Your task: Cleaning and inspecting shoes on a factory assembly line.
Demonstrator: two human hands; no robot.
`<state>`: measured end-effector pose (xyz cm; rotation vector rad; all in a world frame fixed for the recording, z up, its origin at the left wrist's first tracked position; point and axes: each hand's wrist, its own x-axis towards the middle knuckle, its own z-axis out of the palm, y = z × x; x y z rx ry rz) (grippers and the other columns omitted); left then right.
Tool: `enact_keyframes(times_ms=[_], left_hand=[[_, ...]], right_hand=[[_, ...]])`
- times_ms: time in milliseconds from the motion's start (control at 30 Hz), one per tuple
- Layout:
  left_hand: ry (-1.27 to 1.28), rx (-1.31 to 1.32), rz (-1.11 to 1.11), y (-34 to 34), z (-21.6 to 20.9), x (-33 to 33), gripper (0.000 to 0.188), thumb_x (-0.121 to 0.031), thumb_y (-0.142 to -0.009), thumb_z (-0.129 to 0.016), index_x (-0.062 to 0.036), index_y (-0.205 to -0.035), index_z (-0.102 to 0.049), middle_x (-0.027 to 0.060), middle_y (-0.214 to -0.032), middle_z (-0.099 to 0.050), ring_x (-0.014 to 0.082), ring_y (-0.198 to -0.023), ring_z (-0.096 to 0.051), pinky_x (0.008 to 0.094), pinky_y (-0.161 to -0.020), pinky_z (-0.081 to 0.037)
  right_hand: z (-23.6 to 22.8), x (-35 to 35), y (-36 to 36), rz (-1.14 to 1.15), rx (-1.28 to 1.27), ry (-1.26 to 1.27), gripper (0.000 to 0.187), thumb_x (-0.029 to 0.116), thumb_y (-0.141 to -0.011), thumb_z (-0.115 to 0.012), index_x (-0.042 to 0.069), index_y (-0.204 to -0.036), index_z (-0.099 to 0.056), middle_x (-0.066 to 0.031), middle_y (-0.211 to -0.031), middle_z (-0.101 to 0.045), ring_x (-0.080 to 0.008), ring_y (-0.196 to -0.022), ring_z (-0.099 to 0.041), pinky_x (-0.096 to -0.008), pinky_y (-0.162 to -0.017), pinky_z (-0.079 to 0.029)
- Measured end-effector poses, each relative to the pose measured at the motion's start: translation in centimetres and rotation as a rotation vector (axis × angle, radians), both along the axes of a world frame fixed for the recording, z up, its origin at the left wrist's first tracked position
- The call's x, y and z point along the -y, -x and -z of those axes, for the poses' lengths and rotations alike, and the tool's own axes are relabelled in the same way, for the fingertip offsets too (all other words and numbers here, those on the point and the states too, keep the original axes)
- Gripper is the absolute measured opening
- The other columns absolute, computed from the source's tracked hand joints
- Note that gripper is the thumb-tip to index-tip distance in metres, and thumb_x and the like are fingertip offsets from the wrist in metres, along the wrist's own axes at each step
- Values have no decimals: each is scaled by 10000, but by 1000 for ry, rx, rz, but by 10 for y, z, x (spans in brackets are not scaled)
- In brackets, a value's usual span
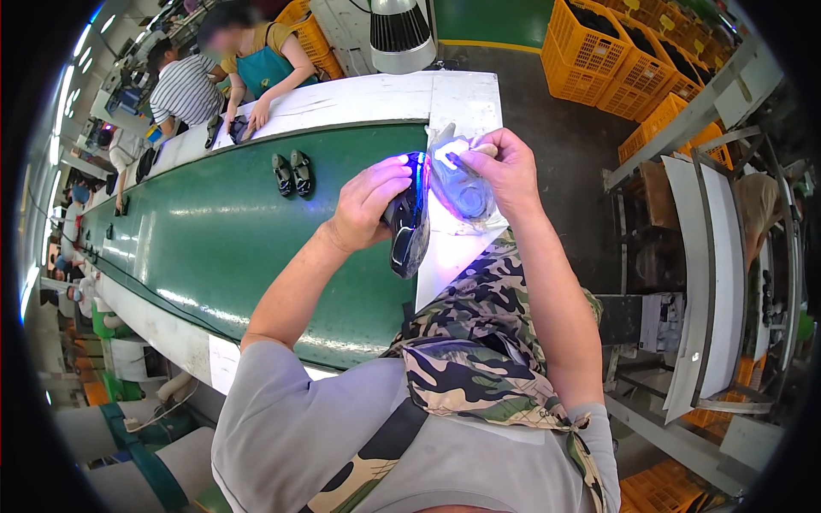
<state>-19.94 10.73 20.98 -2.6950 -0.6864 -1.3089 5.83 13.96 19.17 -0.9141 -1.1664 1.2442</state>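
Note:
A glossy black shoe (409, 224) is in my left hand (369, 203), with the fingers wrapped round its side. It is tilted above the right end of the green conveyor belt (214, 248), and blue light glints along its edge. My right hand (511, 175) is closed in a pinch just right of the shoe. Something small, pale and dark shows at its fingertips, too unclear to name. Below those fingers a clear plastic bag (466, 192) with a bluish round thing in it lies on the white end board (453, 265), under a bright patch of light.
A pair of black shoes (292, 174) stands on the belt. Beyond it, a co-worker in a teal apron (265, 70) handles a shoe at the white side ledge (342, 103). Yellow crates (584, 56) are stacked at the far right; a metal rack (710, 274) stands nearer. A lamp (400, 38) hangs ahead.

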Motion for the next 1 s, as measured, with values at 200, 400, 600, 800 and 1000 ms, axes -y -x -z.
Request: enact_keyframes(times_ms=[200, 400, 600, 800, 1000], left_hand=[[-3, -26, 8, -4, -9, 13, 591, -118, -579, -838, -1, -1120, -630, 190, -1162, -680, 402, -1129, -671, 460, -939, -571], [3, -44, 41, -9, -8, 13, 586, -85, -580, -820, 5, -1126, -627, 189, -1176, -674, 407, -1145, -662, 462, -958, -561], [35, -66, 69, -19, -3, 9, 607, -35, -549, -813, 2, -1125, -624, 189, -1184, -666, 401, -1144, -659, 458, -956, -559], [43, -68, 37, -25, 9, 2, 629, -15, -518, -830, -1, -1112, -624, 182, -1161, -668, 396, -1119, -667, 458, -942, -563], [50, -56, 6, -27, 16, -4, 606, 6, -537, -825, -3, -1110, -626, 191, -1149, -666, 391, -1106, -669, 456, -939, -564]], right_hand=[[-5, 7, 13, 29, 5, -82, 173, 25, -849, -786, 10, -915, -627, -35, -880, -664, -99, -804, -641, -249, -726, -545], [4, 5, 9, 95, 134, -133, 210, 86, -804, -824, 31, -870, -632, 10, -788, -634, -57, -727, -564, -234, -654, -487], [13, 9, 0, 112, 138, -149, 219, 94, -793, -832, 39, -848, -627, 5, -785, -646, -64, -729, -571, -244, -663, -498], [14, 25, -7, -31, 88, -80, 171, -3, -851, -758, 35, -902, -599, -54, -943, -670, -109, -839, -630, -253, -761, -536], [25, 31, -6, -142, -147, 34, 189, -1, -836, -763, 49, -885, -588, -33, -902, -643, -112, -780, -602, -257, -711, -506]])
